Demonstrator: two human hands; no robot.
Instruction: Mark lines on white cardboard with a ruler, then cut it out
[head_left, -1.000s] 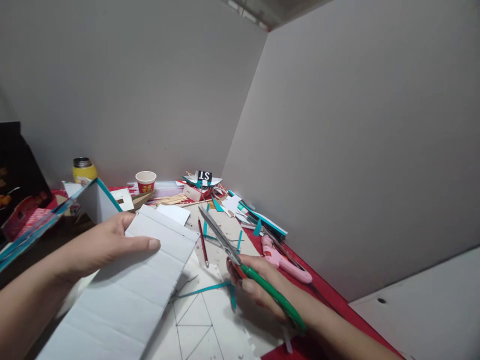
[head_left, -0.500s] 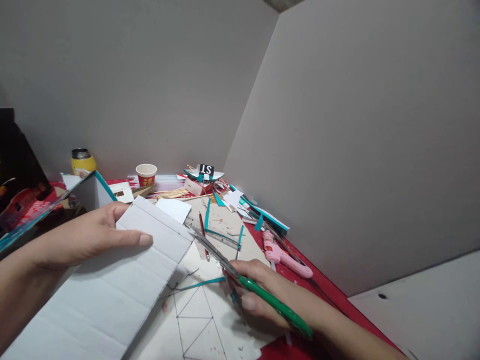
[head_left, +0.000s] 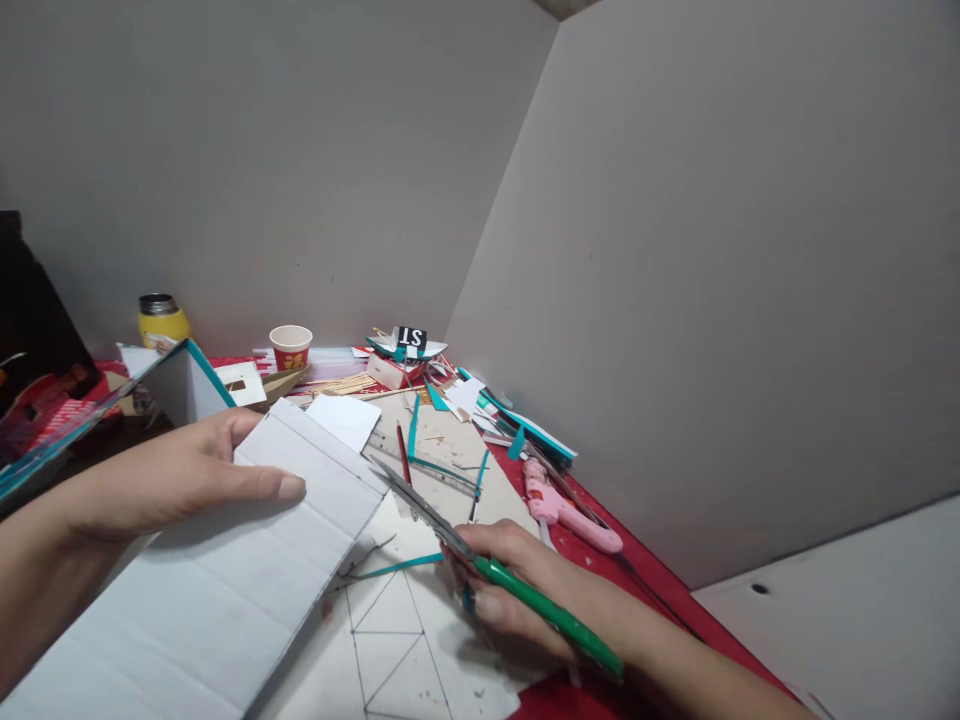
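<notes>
My left hand (head_left: 217, 465) grips a large white cardboard sheet (head_left: 247, 575) by its upper left edge, thumb on top. The sheet is tilted, with creases and a drawn line near its top end. Green-handled scissors (head_left: 555, 615) are in my right hand (head_left: 525, 590), their blades pointing up and left at the sheet's upper right corner. Below them lies a white board (head_left: 390, 690) with drawn triangles, and a teal strip (head_left: 401, 567) crosses it.
A pink glue gun (head_left: 574, 520) lies right of the board on the red table cover (head_left: 675, 590). Farther back are a red pencil (head_left: 403, 450), a ruler (head_left: 442, 475), teal scraps, thin sticks, a paper cup (head_left: 291, 347) and a yellow jar (head_left: 163, 322). A teal-edged box (head_left: 195, 385) stands left.
The scissor blades have shifted slightly at the sheet's corner, and the view has moved a little. Both hands keep their holds.
</notes>
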